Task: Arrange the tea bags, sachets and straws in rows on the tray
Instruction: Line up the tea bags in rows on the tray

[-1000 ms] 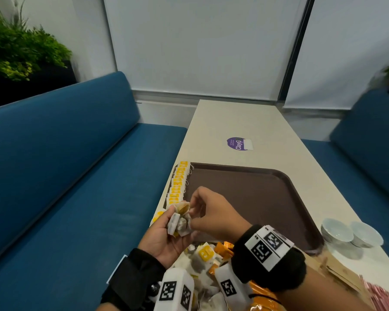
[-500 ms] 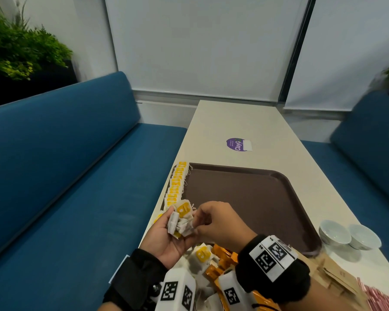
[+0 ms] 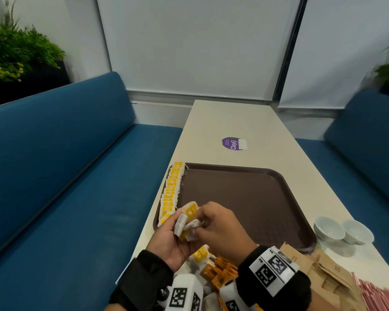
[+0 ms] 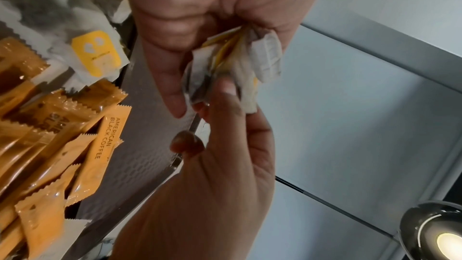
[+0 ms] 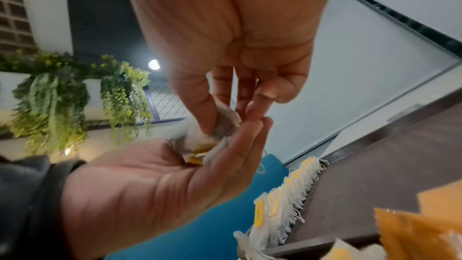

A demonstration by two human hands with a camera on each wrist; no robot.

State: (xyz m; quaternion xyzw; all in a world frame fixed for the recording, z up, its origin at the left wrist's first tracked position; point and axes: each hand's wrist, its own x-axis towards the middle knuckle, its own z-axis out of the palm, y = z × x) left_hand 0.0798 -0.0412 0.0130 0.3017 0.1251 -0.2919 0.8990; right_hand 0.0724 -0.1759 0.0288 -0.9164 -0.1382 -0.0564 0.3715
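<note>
From the head view we see the left hand (image 3: 169, 241) cupped palm-up over the near left corner of the brown tray (image 3: 256, 198), holding a small bunch of tea bags (image 3: 188, 221). The right hand (image 3: 220, 227) meets it from the right, its fingertips pinching one bag of that bunch. A row of tea bags (image 3: 172, 187) with yellow tags runs along the tray's left edge. Orange coffee sachets (image 3: 220, 269) lie in a heap on the desk (image 3: 234, 122) below the hands, with brown paper packets (image 3: 319, 265) and two white bowls (image 3: 341, 230) to the right.

In the left wrist view, the left hand's fingers curl round the crumpled bunch while the right hand's fingertips (image 4: 225, 90) clamp on it from below. Sachets marked "American Black Coffee" (image 4: 105, 137) lie alongside.

In the right wrist view, the right hand's thumb and fingers close on a bag resting in the left palm (image 5: 150, 181); the finished row (image 5: 287, 195) stands on the tray beyond.
</note>
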